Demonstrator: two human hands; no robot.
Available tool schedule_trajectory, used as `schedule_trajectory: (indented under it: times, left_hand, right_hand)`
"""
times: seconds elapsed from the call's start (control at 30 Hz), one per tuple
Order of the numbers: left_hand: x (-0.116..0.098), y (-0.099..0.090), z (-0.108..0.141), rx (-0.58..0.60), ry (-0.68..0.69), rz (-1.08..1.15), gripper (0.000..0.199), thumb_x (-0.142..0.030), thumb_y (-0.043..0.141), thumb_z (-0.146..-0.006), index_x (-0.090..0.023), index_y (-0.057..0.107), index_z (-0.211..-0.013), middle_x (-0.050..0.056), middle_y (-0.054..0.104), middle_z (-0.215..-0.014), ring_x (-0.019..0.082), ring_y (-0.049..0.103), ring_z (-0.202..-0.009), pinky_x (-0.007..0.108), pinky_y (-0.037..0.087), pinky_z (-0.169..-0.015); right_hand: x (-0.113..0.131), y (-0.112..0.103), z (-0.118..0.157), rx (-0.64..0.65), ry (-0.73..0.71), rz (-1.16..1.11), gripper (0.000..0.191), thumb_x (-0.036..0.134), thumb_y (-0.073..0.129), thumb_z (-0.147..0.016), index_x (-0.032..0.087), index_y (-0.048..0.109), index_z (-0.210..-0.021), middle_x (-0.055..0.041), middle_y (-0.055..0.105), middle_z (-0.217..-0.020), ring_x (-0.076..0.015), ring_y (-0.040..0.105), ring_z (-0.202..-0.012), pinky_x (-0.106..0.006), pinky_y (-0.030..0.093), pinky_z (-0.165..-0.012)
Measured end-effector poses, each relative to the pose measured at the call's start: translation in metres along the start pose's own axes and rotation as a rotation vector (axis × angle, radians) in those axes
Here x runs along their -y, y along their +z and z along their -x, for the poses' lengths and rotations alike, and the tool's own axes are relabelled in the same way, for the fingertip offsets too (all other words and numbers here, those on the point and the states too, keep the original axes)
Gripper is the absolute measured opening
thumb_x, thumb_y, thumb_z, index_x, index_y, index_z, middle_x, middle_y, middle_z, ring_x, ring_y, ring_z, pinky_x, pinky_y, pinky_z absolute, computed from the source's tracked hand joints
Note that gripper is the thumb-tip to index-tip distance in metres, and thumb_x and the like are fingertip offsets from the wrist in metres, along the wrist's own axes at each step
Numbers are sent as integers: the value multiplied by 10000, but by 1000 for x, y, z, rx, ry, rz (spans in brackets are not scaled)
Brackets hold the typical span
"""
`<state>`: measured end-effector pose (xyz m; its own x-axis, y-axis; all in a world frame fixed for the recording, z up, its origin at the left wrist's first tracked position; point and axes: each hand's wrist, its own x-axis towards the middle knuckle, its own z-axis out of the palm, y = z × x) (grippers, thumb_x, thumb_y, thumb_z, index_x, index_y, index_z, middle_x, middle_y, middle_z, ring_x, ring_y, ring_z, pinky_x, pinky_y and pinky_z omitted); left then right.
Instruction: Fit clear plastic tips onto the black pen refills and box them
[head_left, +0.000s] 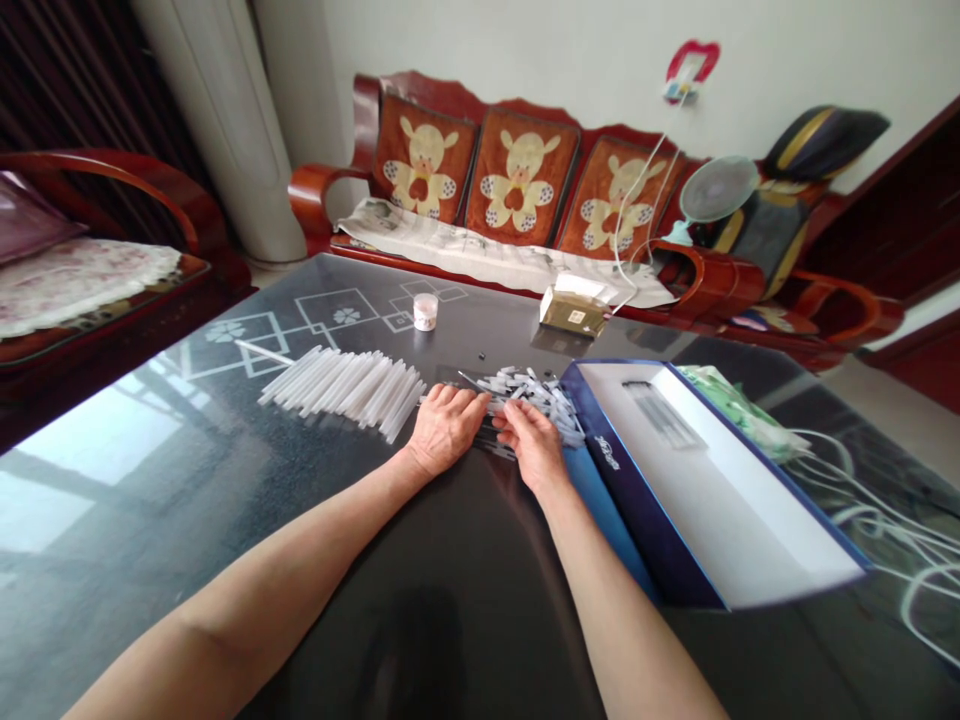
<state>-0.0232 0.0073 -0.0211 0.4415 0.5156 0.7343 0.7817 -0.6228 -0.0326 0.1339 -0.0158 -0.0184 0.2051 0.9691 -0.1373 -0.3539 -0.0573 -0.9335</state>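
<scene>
My left hand (pixel 448 428) is closed near the middle of the dark glossy table (pixel 315 540), its fingers wrapped round something too small to make out. Close to its right, my right hand (pixel 531 440) pinches at a thin piece that is hard to tell. A row of translucent white tubes (pixel 349 385) lies side by side to the left of my left hand. Beyond my right hand is a loose pile of short whitish pieces with dark bits (pixel 536 390). Some thin clear pieces lie under and between the hands.
An open blue box (pixel 652 500) with a white inside holds several thin pieces (pixel 664 415). Beyond are a small cup (pixel 425 312) and a tissue box (pixel 574 312). A green packet (pixel 742 410) and white cables (pixel 900 530) lie right.
</scene>
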Motion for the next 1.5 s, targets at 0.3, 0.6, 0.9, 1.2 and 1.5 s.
schedule_trajectory:
  times: [0.3,0.6,0.9,1.2,1.5]
  left_hand:
    - [0,7,5,62,28,135,259,-198,400,-953,-181,610,-1104,56,644,-840,176,570,-739,309,470,-707]
    - [-8,1,0,129,-31,224,264,-268,382,-975,-170,608,-1069,27,617,-726,138,589,-656,222,458,-603]
    - [-5,-14,-16,517,-378,1009,365,-365,409,-943,-128,665,-833,-8,594,-569,70,450,-429,191,364,-448]
    - [-8,3,0,101,-106,582,322,-330,375,-971,-143,626,-1043,43,651,-751,122,615,-660,225,501,-645]
    - [4,11,7,-30,-57,308,281,-278,359,-982,-148,571,-1113,42,627,-753,126,629,-676,208,514,-640]
  right_hand:
    - [-1,0,1,19,62,-91,322,376,805,-604,194,635,-809,19,709,-712,-106,653,-619,-177,485,-503]
    - [0,-4,-2,51,-149,-43,235,365,752,-680,212,681,-844,30,687,-751,-113,633,-687,-236,518,-653]
    - [16,-20,-10,6,-296,-104,236,407,701,-711,226,645,-853,19,660,-798,-107,609,-716,-262,513,-705]
    - [17,-34,-16,-108,-433,317,286,400,683,-719,194,645,-914,-8,698,-858,-133,630,-736,-260,506,-704]
    - [63,-39,-57,-148,-713,1411,179,149,507,-787,165,662,-875,-93,656,-946,-189,598,-847,-277,431,-789]
